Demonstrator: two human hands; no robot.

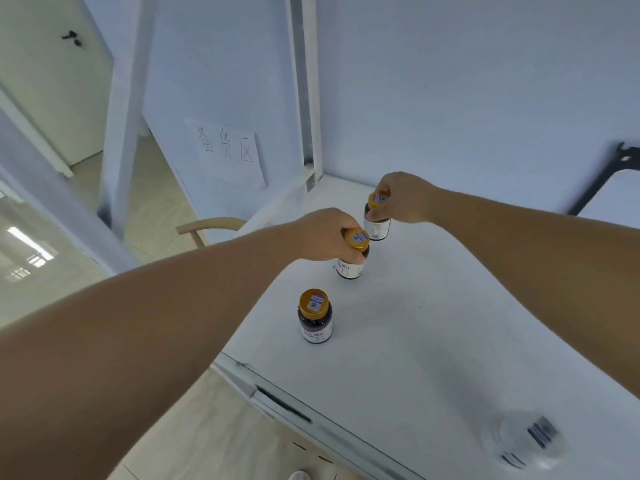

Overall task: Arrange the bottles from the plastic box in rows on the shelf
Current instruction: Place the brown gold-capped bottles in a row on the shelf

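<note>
Three dark bottles with gold caps stand in a diagonal line on the white shelf [433, 323]. My right hand [401, 199] grips the cap of the far bottle [377, 228] near the back wall. My left hand [329, 235] grips the cap of the middle bottle [349, 268]. The near bottle [314, 317] stands free by the shelf's left edge. Both held bottles look upright on the shelf surface. The plastic box is out of view.
A white bottle [530, 441] stands blurred at the shelf's front right. A white upright post [308, 98] rises at the back left corner. A paper sign [228, 150] hangs on the wall. A wooden chair back [207, 225] and floor lie left of the shelf.
</note>
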